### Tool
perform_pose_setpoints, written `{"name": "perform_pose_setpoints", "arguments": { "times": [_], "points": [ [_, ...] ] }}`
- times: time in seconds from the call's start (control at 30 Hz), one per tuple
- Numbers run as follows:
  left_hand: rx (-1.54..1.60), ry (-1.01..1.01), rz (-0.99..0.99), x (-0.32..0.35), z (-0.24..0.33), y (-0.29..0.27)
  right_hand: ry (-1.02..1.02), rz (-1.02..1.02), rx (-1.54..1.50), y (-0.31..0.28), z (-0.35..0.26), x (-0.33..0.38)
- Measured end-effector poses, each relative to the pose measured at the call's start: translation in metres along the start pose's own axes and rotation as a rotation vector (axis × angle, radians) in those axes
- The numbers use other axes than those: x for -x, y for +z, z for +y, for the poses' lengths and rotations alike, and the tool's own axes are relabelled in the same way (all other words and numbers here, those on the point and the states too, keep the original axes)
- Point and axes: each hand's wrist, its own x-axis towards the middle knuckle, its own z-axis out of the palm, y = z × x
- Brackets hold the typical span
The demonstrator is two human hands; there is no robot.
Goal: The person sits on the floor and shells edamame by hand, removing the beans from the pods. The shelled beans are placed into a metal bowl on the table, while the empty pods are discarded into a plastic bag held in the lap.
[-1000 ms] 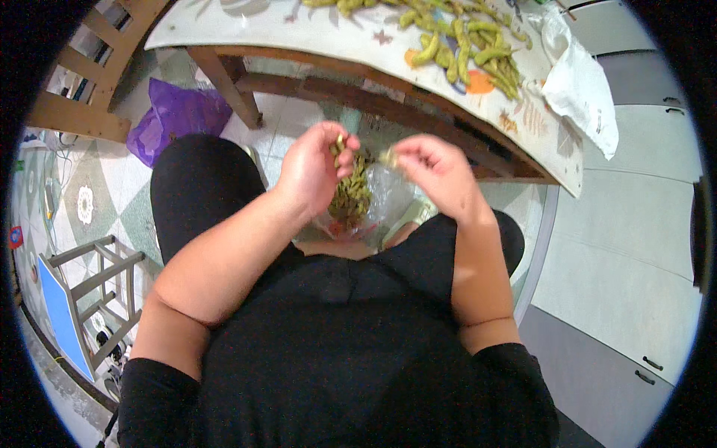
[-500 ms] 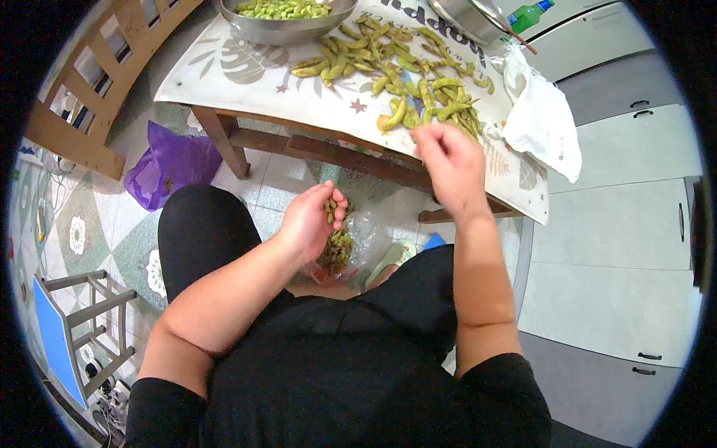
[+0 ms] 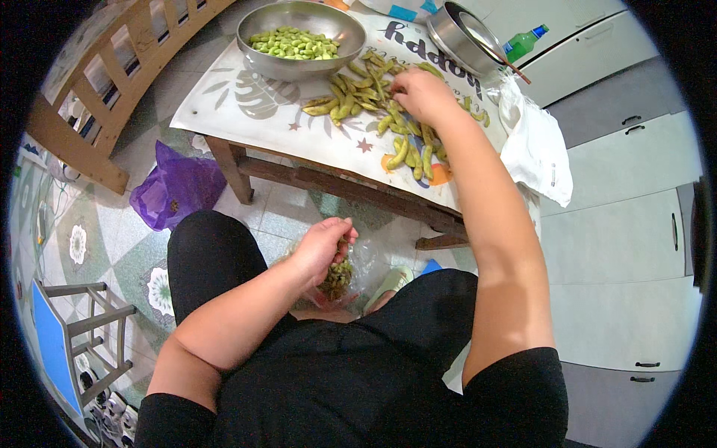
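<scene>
Pods [image 3: 355, 93] lie spread on surface [image 3: 213, 116] near metal bowl [image 3: 299, 71] w/ beans [image 3: 295, 43], R hand [image 3: 407, 89] down at the pile, fingers bent, L hand [image 3: 328, 245] above clear bag [image 3: 366, 257] w/ husks [image 3: 337, 280], fingers curled in, can't tell if either's gripping anything.

The right hand [image 3: 422, 95] dips among edamame pods [image 3: 347, 97] on the table [image 3: 209, 110], near a metal bowl [image 3: 287, 69] of shelled beans [image 3: 293, 43]; the curled left hand [image 3: 327, 246] overhangs a clear bag [image 3: 366, 261].
</scene>
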Motion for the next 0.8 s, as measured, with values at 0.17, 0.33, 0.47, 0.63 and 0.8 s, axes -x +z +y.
{"name": "perform_pose_setpoints", "arguments": {
  "times": [0.17,0.33,0.47,0.63,0.8],
  "points": [
    [0.002,0.003,0.014,0.000,0.001,-0.001,0.147,-0.006,-0.475,-0.010,0.013,0.029],
    [0.009,-0.026,-0.008,-0.001,0.000,0.002,0.357,-0.033,-1.094,-0.038,0.025,0.060],
    [0.077,-0.024,0.032,0.000,0.003,0.003,0.331,-0.109,-1.169,-0.052,0.008,0.102],
    [0.151,0.012,0.122,0.000,0.006,-0.003,0.104,-0.548,-1.035,-0.029,-0.052,0.159],
    [0.142,-0.003,0.090,0.001,0.000,-0.005,-0.067,-0.613,-0.777,-0.011,-0.062,0.175]
  ]
}}
